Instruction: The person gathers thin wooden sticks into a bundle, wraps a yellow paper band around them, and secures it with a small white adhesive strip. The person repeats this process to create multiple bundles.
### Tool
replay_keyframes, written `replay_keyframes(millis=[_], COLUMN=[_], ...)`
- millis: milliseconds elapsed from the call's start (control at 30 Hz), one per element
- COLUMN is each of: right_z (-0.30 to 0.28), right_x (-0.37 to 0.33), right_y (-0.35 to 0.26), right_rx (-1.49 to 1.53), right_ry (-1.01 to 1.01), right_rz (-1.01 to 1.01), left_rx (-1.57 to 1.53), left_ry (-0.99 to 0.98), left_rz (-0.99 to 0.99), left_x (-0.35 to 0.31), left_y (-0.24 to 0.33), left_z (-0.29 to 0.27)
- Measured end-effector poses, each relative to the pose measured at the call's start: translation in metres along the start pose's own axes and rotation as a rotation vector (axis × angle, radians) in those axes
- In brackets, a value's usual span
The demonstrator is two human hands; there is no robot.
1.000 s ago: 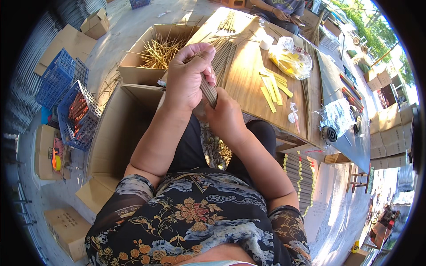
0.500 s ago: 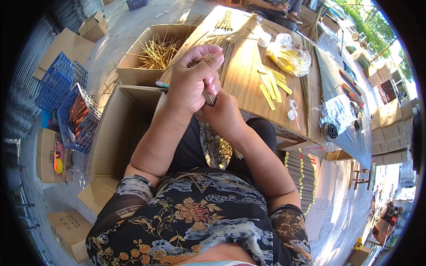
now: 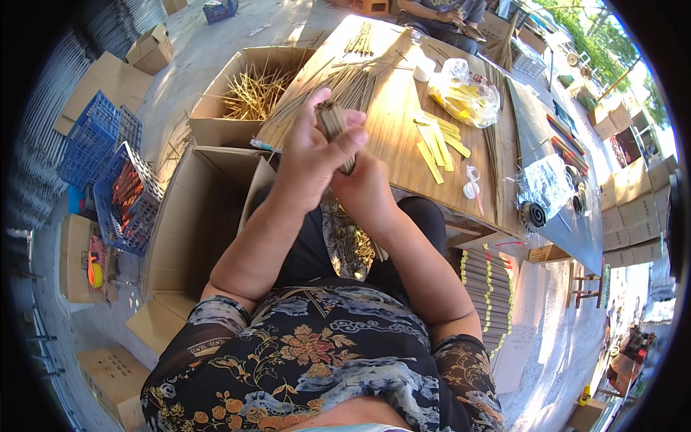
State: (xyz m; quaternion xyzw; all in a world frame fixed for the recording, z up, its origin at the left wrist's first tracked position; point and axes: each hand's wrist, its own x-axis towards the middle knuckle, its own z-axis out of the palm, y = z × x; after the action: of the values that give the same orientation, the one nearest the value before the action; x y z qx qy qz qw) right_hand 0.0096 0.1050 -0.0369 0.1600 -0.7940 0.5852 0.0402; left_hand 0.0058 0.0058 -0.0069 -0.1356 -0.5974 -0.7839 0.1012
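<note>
A tight bundle of thin brown sticks (image 3: 332,121) stands nearly upright in front of me, its cut ends showing at the top. My left hand (image 3: 311,160) wraps around the upper part of the bundle. My right hand (image 3: 368,189) grips it lower down, just behind the left. Both hands are raised over the near edge of a wooden table (image 3: 392,155). More loose sticks (image 3: 345,86) lie spread on the table beyond my hands.
Yellow paper strips (image 3: 435,144), a plastic bag of yellow items (image 3: 464,97) and tape rolls lie on the table. An open cardboard box of straw-coloured sticks (image 3: 252,90) and an empty box (image 3: 191,216) stand left. Blue crates (image 3: 119,194) sit further left. Another person (image 3: 439,14) works at the far end.
Both hands have lifted the bundle and tilted it more upright, so its cut ends now point toward me. My left hand has shifted around the top of it.
</note>
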Motion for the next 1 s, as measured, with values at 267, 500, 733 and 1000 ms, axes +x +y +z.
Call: replay_keyframes(millis=[267, 500, 733, 1000], right_z=[0.002, 0.018, -0.016, -0.009], right_x=[-0.01, -0.004, -0.003, -0.006], right_y=[0.003, 0.006, -0.011, 0.0], right_rx=[0.213, 0.039, 0.253, 0.156], right_ry=[-0.169, 0.078, -0.267, 0.122], right_rz=[-0.113, -0.187, 0.139, -0.11], left_rx=[-0.519, -0.248, -0.324, -0.206], left_ry=[-0.097, 0.221, -0.089, -0.06], left_rz=[-0.227, -0.084, -0.08, 0.074], left_x=[0.008, 0.01, 0.012, 0.014], left_y=[0.014, 0.005, 0.021, 0.012], left_z=[0.0, 0.016, 0.014, 0.036])
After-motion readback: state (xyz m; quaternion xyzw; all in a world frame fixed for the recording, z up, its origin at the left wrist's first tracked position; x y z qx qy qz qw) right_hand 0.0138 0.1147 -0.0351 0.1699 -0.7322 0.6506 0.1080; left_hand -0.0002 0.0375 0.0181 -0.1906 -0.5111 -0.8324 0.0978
